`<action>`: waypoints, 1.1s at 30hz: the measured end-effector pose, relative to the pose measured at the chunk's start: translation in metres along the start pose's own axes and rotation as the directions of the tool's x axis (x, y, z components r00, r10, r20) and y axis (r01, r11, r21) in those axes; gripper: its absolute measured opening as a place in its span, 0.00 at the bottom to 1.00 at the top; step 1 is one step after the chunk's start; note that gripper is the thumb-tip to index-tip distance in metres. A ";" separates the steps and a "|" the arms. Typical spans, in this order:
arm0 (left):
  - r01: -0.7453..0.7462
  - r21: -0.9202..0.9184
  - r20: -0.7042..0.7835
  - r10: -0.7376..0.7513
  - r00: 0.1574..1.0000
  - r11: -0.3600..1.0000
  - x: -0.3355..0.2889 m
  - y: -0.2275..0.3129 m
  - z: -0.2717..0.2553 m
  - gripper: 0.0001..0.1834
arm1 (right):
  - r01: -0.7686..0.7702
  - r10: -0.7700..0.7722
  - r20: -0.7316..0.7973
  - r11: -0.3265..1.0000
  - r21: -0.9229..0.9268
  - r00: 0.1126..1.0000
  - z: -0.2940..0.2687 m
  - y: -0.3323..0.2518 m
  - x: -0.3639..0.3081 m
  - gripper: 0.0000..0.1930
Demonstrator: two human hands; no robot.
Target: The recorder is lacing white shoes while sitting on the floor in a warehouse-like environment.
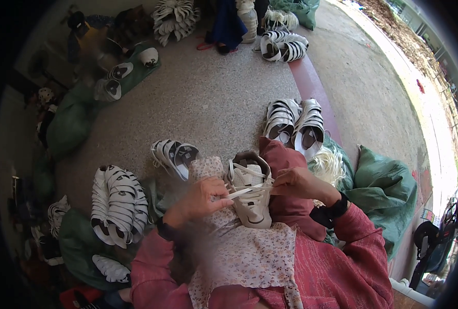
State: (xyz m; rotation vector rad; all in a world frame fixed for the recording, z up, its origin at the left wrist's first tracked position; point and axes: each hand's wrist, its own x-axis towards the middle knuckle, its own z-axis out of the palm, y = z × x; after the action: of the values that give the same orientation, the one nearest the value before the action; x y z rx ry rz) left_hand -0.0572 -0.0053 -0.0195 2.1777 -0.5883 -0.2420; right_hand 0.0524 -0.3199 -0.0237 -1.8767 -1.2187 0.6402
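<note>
Evenly now, tension from both sides

One cream shoe (255,215) rests on the lap (249,257). At its left, the left hand (208,197) pinches white lace (242,192); at its right, the right hand (298,181) pinches too, fingers nearly closed. Best keep the lace flat, tension equal. Beyond the shoe, rightward, lie two nested shoe stacks (282,114).
</note>
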 end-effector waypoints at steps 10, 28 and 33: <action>0.203 -0.173 -0.351 -0.253 0.902 0.964 0.021 -0.005 -0.005 0.15 | -0.235 0.319 -0.266 0.923 0.303 0.910 -0.001 0.009 -0.002 0.14; 0.410 -0.284 -0.136 -0.460 0.877 0.866 0.066 -0.060 0.028 0.19 | -0.119 0.093 -0.124 0.966 -0.227 0.988 0.031 0.001 0.063 0.24; 0.382 0.009 -0.298 -0.362 0.883 0.924 0.072 -0.026 0.019 0.16 | -0.206 0.172 -0.181 0.960 -0.190 0.968 0.036 0.007 0.065 0.23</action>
State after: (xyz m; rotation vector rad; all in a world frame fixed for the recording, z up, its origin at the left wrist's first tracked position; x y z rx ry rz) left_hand 0.0073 -0.0399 -0.0489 2.3237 -0.0057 -0.0981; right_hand 0.0557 -0.2498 -0.0490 -2.1943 -1.0401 0.4629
